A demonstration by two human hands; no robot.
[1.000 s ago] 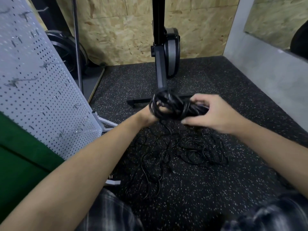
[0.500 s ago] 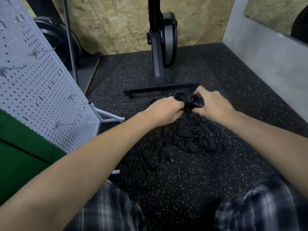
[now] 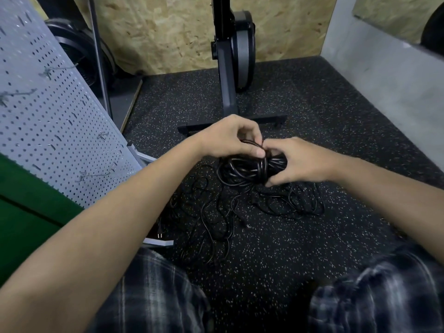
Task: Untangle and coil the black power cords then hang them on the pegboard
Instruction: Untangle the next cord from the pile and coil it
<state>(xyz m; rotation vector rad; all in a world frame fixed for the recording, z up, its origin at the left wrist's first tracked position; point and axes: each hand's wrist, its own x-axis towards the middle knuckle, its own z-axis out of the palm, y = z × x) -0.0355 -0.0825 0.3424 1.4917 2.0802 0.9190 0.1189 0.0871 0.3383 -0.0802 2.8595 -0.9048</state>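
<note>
Head view: the step in hand appears to be the tying-off of one coil, with hanging not yet begun. The coiled bundle of black cord is held above the floor, several turns already cinched round its middle. The right hand has its grip clamped on the bundle's right end, fingers and thumb curled round it. The left hand sits at the bundle's upper left, its grip pinched together on a single strand that runs to the cinched middle. Directly beneath the bundle, the loose cords lie tangled on the floor. The pegboard stands well to the bundle's left, its hooks bare. Judgement: the next move calls for tucking that strand under the wraps, then carrying the bundle left to a hook.
</note>
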